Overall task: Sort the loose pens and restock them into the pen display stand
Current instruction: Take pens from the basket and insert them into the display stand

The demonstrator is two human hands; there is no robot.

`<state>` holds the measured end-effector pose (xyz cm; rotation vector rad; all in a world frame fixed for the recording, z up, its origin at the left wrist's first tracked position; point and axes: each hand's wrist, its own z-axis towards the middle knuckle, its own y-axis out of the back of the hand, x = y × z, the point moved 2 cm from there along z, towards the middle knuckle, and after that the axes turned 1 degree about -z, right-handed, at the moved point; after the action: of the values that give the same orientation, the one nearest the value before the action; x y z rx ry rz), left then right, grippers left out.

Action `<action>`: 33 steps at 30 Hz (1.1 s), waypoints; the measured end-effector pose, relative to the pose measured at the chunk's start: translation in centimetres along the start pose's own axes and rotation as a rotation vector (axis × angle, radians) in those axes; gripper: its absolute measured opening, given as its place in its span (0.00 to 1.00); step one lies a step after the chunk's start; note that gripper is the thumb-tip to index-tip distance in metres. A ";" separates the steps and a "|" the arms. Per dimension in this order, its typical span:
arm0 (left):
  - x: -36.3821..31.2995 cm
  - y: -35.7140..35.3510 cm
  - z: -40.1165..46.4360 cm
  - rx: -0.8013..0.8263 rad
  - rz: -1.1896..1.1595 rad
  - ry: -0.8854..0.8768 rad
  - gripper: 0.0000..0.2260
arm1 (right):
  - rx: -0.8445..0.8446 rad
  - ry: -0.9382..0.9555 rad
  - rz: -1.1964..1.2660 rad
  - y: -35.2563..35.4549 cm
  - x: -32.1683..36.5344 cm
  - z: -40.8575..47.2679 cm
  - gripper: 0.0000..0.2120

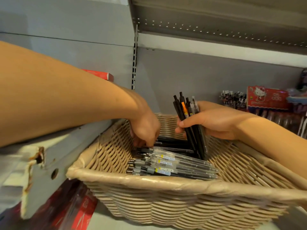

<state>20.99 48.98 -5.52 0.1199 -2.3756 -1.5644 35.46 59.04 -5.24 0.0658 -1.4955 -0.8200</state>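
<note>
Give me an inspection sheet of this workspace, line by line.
Surface: grey shelf, chipped front edge.
Job's things: wicker basket holding loose pens; bunch of pens held upright.
Clutter: red box behind left arm; red packs below the shelf.
Grippers: left hand reaches among basket pens; right hand grips the bunch.
Cables: nothing seen.
Surroundings: cartoon cat box, pen display at right.

Basket (166, 185): tan, wavy woven pattern, paler rim. Inside it: clear-barrel pens (174, 165) w/ black grips, yellow-and-white labels; black pens (172, 143) behind. Bunch of pens (189, 120) above basket: mostly black, one w/ orange clip. Right of basket: red cartoon-cat box (267, 97). Shelf wall (199, 77) behind basket: grey.
</note>
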 end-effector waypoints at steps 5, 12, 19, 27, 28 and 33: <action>0.5 0.3 0.5 -0.035 -0.104 -0.027 0.04 | -0.021 0.005 -0.052 0.0 -0.1 -0.1 0.06; 0.8 1.5 0.2 -0.186 -0.340 -0.117 0.01 | -0.048 0.001 0.006 0.3 -0.2 0.3 0.09; 0.6 6.1 -4.6 -0.503 -0.795 -0.229 0.04 | -0.066 0.079 0.025 0.1 1.4 -0.3 0.13; 1.3 7.3 -12.8 -0.916 -1.169 -0.236 0.07 | -0.067 0.242 0.277 -1.8 9.4 -2.4 0.17; 1.9 7.1 -13.7 -0.990 -1.214 -0.211 0.07 | -0.067 0.257 0.275 -2.6 10.8 -2.3 0.15; 5.3 5.4 -18.2 -1.254 -1.443 -0.241 0.08 | -0.129 0.360 0.258 -7.9 17.2 -1.0 0.11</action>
<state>21.64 33.86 7.10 1.5786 -0.6762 -3.3655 30.62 43.92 5.16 -0.0723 -1.0831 -0.6539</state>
